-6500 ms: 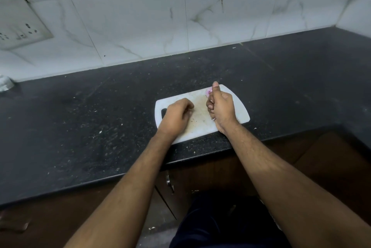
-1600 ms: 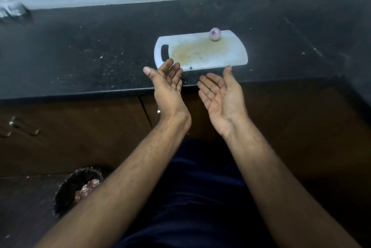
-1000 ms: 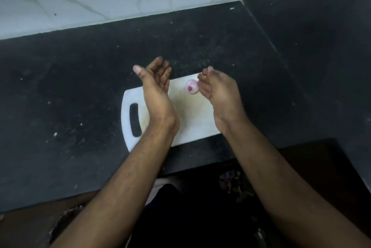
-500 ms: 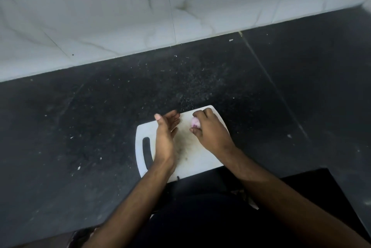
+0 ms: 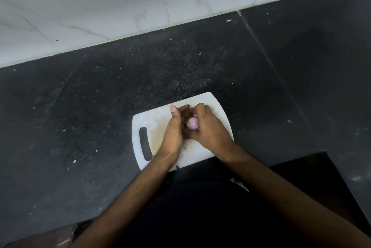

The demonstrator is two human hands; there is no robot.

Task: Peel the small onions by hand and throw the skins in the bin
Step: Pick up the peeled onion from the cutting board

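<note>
Onion, small, pale purple, sits between both hands above the white cutting board. Right hand curls over it from the right, fingers bent around the far side, gripping it. Left hand stands edge-on at the onion's left, thumb straight, fingers partly extended and touching the right hand's fingers. Board lies on dark speckled counter, handle slot at left, yellowish stain mid-board. White marble-look tiles along the far edge.

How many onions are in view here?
1. The onion sits between the left hand and right hand, above the cutting board. The hands could hide others.
</note>
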